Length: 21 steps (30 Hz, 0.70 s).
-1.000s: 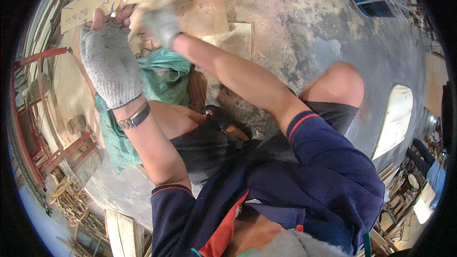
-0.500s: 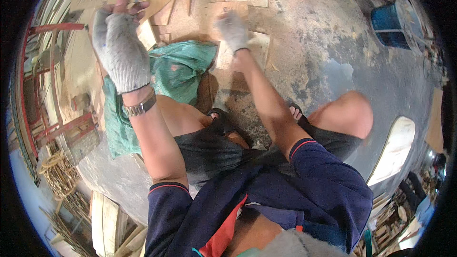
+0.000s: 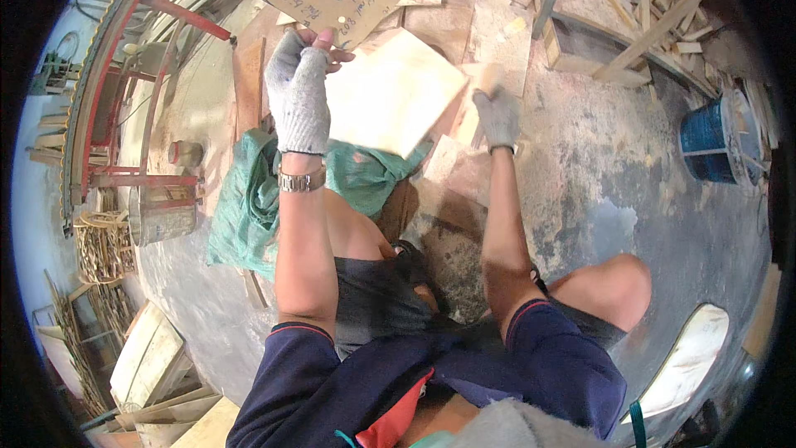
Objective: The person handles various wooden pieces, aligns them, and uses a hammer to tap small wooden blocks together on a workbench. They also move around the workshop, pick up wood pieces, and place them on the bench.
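Note:
My left hand (image 3: 300, 99), in a grey knit glove with bare fingertips, is closed at the left edge of a pale square board (image 3: 398, 87). The board is tilted above a green woven sack (image 3: 365, 178). Just beyond my fingertips is a brown notched sheet (image 3: 373, 8) with handwriting; whether I grip it too, I cannot tell. My right hand (image 3: 499, 116), gloved alike, is low over thin wood pieces (image 3: 464, 170) to the board's right. Its fingertips are blurred, so any hold there cannot be made out.
Thin boards (image 3: 497, 33) and offcuts cover the far floor. A wooden frame (image 3: 597, 62) with scrap stands at far right, near a blue bucket (image 3: 709, 145). On the left are a red metal stand (image 3: 186, 17) and a small jar (image 3: 184, 153). A pale rounded panel (image 3: 688, 357) lies at right.
The pale board has swung into broad view beside my left hand. My right hand has moved rightward, away from the marked piece it was over. The whole view has turned and shifted.

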Each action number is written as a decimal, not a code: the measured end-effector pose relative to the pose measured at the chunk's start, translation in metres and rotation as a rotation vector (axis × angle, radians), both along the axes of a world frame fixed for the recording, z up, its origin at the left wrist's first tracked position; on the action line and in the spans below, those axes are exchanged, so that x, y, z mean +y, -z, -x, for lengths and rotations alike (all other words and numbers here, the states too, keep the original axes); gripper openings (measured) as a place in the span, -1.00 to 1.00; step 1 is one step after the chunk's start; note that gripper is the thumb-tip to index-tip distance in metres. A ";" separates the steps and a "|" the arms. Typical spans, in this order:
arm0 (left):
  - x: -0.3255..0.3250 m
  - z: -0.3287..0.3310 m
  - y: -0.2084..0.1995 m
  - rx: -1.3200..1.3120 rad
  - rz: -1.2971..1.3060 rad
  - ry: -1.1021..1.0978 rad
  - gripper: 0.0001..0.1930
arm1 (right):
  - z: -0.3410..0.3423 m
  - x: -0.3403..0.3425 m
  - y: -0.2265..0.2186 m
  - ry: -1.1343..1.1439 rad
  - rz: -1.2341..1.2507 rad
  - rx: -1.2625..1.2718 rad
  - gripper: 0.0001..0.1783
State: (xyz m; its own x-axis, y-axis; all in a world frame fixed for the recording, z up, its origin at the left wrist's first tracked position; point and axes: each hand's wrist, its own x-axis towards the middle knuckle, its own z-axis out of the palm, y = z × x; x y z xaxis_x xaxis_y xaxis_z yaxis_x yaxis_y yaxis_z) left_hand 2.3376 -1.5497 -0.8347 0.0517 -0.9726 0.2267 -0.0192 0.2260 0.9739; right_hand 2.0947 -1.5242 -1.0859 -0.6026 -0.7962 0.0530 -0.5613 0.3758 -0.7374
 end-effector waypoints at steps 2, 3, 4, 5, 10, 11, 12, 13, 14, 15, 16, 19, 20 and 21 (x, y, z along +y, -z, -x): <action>0.001 0.001 -0.002 -0.019 0.027 -0.014 -0.89 | 0.022 0.023 -0.049 -0.018 -0.075 -0.042 -0.53; 0.002 0.001 -0.003 -0.029 0.024 -0.016 -0.90 | 0.033 0.027 -0.069 -0.078 -0.072 0.067 -0.53; 0.002 0.003 -0.003 -0.056 0.064 -0.009 -0.89 | 0.044 0.033 -0.084 -0.157 -0.063 0.173 -0.54; 0.002 0.004 -0.003 -0.083 0.096 0.003 -0.88 | 0.049 0.042 -0.093 -0.233 0.022 0.298 -0.55; 0.001 0.011 0.003 -0.151 0.143 0.003 -0.81 | 0.050 0.045 -0.092 -0.307 -0.205 0.238 -0.50; -0.001 0.011 0.004 -0.089 0.121 0.037 -0.78 | 0.051 0.044 -0.089 -0.342 -0.185 0.223 -0.50; -0.001 0.012 0.006 -0.084 0.107 0.043 -0.78 | 0.053 0.045 -0.085 -0.370 -0.181 0.204 -0.50; -0.003 0.011 0.006 -0.084 0.093 0.042 -0.77 | 0.059 0.048 -0.082 -0.308 -0.149 0.094 -0.53; -0.004 0.011 0.007 -0.091 0.116 0.080 -0.77 | 0.068 0.051 -0.080 -0.302 -0.113 0.016 -0.52; -0.006 0.009 0.005 -0.107 0.104 0.041 -0.72 | 0.079 0.054 -0.079 -0.298 -0.114 -0.075 -0.51; -0.005 0.010 0.005 -0.137 0.105 0.049 -0.70 | 0.088 0.059 -0.076 -0.283 -0.121 -0.162 -0.50; -0.003 0.012 -0.002 -0.190 0.139 0.129 -0.63 | 0.103 0.068 -0.065 -0.455 -0.189 -0.327 -0.44; 0.002 0.016 -0.002 -0.205 0.123 0.144 -0.71 | 0.107 0.071 -0.064 -0.515 -0.234 -0.228 -0.42; 0.005 0.022 -0.002 -0.220 0.114 0.159 -0.78 | 0.106 0.072 -0.062 -0.505 -0.279 0.030 -0.35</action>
